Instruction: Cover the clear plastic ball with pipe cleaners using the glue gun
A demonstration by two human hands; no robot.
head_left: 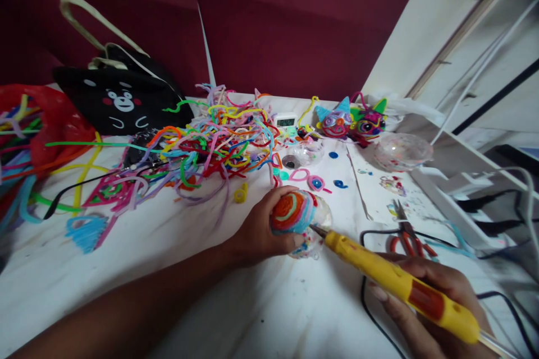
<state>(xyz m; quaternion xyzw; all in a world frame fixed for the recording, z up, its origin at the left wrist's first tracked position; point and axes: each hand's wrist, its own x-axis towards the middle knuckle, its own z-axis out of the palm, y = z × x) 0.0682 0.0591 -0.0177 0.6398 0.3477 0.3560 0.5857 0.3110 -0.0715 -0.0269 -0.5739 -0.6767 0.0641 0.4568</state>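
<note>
Right now my left hand (pixel 256 230) is curled around the side of a clear ball (pixel 295 210), just below the middle of the frame, with fingers and thumb closed on it. Bands of orange, pink and blue fuzzy strips cover the ball's upper left part. My right hand (pixel 448 279), at the lower right, is wrapped around a yellow tool (pixel 370 263), its metal tip at the edge of the blue band; whether it actually touches, I can't tell. A pair of pliers (pixel 406 227) lies open on the table (pixel 261 303) beyond that hand, next to a black cord (pixel 362 286). Behind the ball are small blue coils, and a tangled heap of fuzzy strips (pixel 219 140) spreads left of centre. A black bag (pixel 147 98) stands at the upper left; a clear bowl (pixel 402 151) sits right of centre.
</note>
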